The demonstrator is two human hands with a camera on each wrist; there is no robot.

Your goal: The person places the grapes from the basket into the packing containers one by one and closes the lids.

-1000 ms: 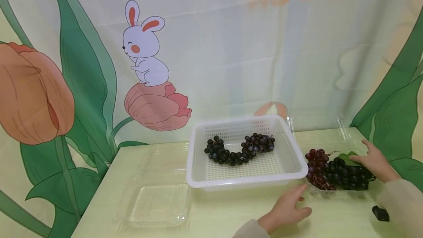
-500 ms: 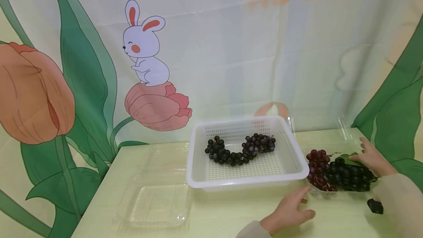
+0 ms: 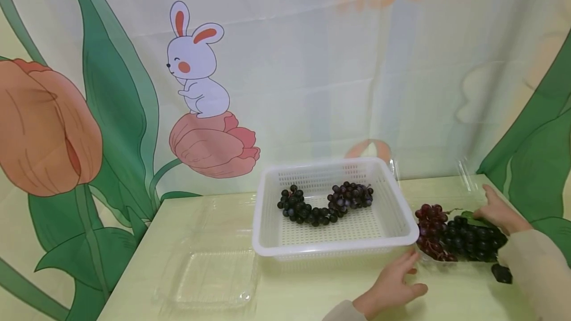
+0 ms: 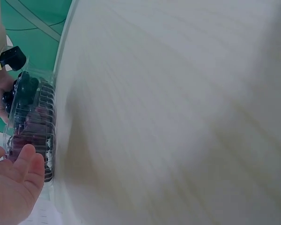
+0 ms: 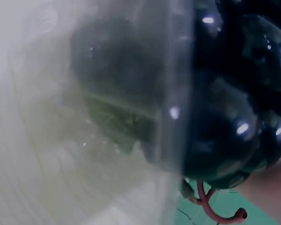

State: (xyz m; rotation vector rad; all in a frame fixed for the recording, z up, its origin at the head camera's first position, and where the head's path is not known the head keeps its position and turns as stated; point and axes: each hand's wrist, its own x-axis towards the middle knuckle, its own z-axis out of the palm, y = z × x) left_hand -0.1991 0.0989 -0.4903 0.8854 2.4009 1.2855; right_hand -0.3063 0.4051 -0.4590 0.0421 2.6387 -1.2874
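A clear plastic clamshell box [image 3: 446,263] stands at the right with its lid up. Red grapes [image 3: 430,224] fill its left side; black grapes [image 3: 474,239] and a green leaf [image 3: 472,219] lie on its right. My right hand [image 3: 504,214] is over the far right of the box, fingers extended, its thumb by the leaf. In the right wrist view, black grapes [image 5: 220,126] show close up beside the blurred box wall. My left hand [image 3: 392,286] is at the front left of the box, fingers straight; whether it touches the box I cannot tell.
A white slotted basket [image 3: 334,249] stands left of the box, holding dark grape bunches [image 3: 312,212]. Farther left lies another clear plastic box [image 3: 214,279], its lid up. A printed cloth [image 3: 312,78] hangs behind the table [image 3: 138,271]. A black wrist camera [image 3: 501,273] sits under my right sleeve.
My right hand and sleeve have shifted slightly left along the box's right side. My left hand has edged slightly right. The grapes remain in the box.
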